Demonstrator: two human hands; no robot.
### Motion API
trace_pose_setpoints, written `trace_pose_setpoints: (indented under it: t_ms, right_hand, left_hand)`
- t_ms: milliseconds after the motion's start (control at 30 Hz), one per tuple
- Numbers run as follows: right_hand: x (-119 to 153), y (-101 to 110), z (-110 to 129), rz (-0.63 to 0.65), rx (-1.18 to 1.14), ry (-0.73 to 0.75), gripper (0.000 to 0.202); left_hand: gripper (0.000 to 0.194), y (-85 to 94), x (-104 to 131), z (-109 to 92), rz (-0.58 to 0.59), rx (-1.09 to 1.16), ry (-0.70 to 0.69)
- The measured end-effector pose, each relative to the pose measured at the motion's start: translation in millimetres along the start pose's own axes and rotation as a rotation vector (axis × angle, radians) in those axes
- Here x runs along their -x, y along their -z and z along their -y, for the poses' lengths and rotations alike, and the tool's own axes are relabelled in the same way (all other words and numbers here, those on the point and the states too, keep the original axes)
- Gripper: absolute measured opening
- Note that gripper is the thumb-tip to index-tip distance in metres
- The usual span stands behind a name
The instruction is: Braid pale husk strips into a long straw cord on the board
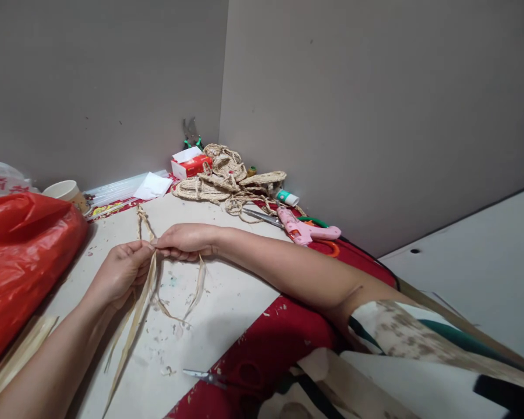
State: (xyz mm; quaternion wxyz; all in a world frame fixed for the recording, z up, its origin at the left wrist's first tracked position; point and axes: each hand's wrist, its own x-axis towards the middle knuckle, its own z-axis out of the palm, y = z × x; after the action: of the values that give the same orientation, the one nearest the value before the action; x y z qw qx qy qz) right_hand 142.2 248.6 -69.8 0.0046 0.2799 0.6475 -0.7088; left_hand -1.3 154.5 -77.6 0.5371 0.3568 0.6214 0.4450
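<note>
My left hand (124,269) and my right hand (186,240) meet at the end of a twisted straw cord (143,222), which runs away from them over the white board (227,291). Each hand pinches the straw between thumb and fingers. Long loose straw strips (133,334) hang from the pinch toward me, and a shorter strand (199,284) hangs below my right hand. Small scissors (207,377) lie at the near edge of the board, their handles dim against the red cloth (283,326).
Straw cord coils (220,183), a red and white box (192,164), a pink glue gun (308,230) and a small tube (287,198) sit at the back. A red plastic bag (26,256), a paper cup (65,195) and straw strips (20,355) are at the left.
</note>
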Motion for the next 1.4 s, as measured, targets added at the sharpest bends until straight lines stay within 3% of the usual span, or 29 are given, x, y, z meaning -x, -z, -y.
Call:
trace_pose_setpoints:
  t_ms: [133,233,467,567,733,867,967,1133,1200,1300,1333,1400]
  right_hand:
    - [-1.1,0.7,1.2,0.106,-0.200,-0.073,0.039]
    - [-0.9,-2.4,2.5,0.100,-0.267,-0.112,0.036]
    - [-3.6,-13.7,-1.9,-0.181,-0.155,-0.026,0.022]
    - [-3.8,-17.7,-2.9,-0.210,-0.155,0.006,0.018]
    - [-2.7,-20.0,-2.7,-0.151,-0.334,-0.037,0.028]
    - [-3.8,-21.2,-4.7,-0.140,-0.352,-0.033,0.032]
    - [-3.1,-22.5,-4.8,-0.177,-0.331,-0.020,0.030]
    - [-0.1,-20.6,-1.0,-0.142,-0.352,-0.026,0.026]
    - [0.7,-18.2,0.0,-0.087,-0.373,-0.033,0.025]
    - [1.3,-14.1,0.2,-0.018,-0.384,-0.039,0.019]
    - [1.2,-12.9,-0.1,-0.004,-0.382,-0.034,0.019]
    - [1.0,-10.5,-0.6,0.012,-0.375,-0.020,0.021]
  left_hand:
    - [0.033,3.3,2.8,-3.5,0.024,-0.074,-0.047]
    - [0.028,8.6,5.2,-8.6,0.078,-0.137,-0.045]
    - [0.031,12.0,13.4,-23.8,0.076,-0.413,-0.063]
    - [0.035,3.5,20.4,-25.9,0.080,-0.509,-0.104]
    - [0.038,-10.8,24.9,-14.7,0.046,-0.574,-0.131]
    - [0.034,-15.8,21.1,0.3,-0.026,-0.620,-0.211]
    - [0.034,-17.8,21.3,3.0,-0.041,-0.597,-0.216]
    - [0.051,-7.0,24.8,-15.3,0.083,-0.576,-0.074]
    - [0.048,2.6,22.7,-22.6,0.027,-0.554,-0.061]
    - [0.041,12.2,16.1,-24.7,-0.195,-0.407,-0.150]
    - [0.040,12.5,14.0,-23.2,-0.220,-0.327,-0.143]
    - [0.039,9.2,11.3,-18.6,-0.141,-0.156,-0.048]
